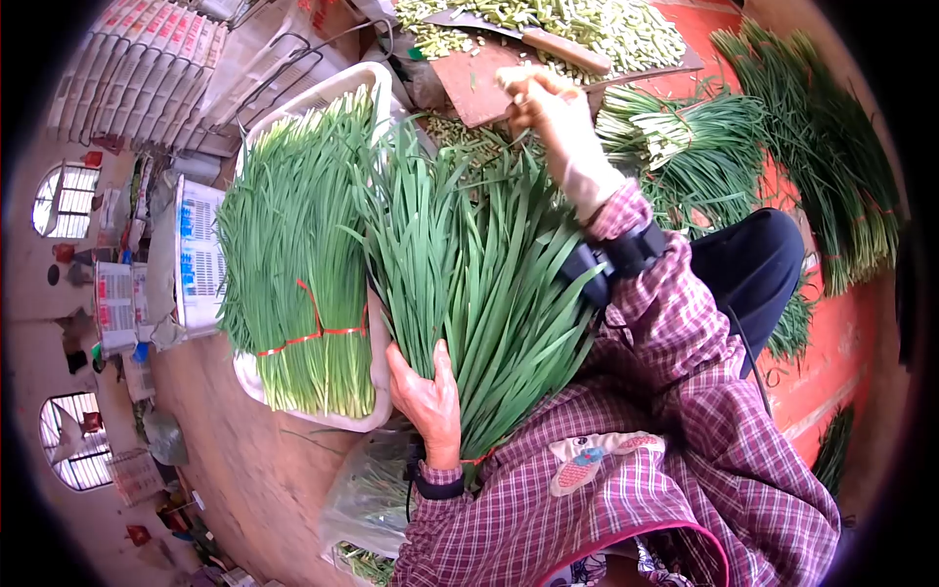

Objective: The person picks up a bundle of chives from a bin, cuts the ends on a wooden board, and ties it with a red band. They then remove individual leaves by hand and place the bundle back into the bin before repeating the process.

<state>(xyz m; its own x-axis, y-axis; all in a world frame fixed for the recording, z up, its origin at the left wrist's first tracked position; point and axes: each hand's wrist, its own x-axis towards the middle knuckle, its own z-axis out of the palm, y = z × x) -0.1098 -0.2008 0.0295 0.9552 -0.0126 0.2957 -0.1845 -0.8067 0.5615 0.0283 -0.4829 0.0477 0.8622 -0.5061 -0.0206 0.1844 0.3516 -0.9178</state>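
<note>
My left hand (428, 399) lies against the lower left side of a large leafy green bunch (489, 284), thumb up and fingers partly hidden behind the leaves. A red tie shows near the bunch's lower end, against my checked sleeve. Up at the top middle, my right hand (540, 103) is raised above a reddish board, its fingers curled together; what they hold, if anything, is too small to name. Left of the bunch, a white basket (380, 93) holds long greens (298, 235) bound with red ties.
A knife (567, 51) with a wooden handle lies by chopped pale stalk pieces (626, 34) on the board. More green bundles (704, 137) rest on red sheeting (831, 362) at the right. A clear plastic bag (367, 489) sits below the basket. Stacked printed cartons (132, 78) stand upper left.
</note>
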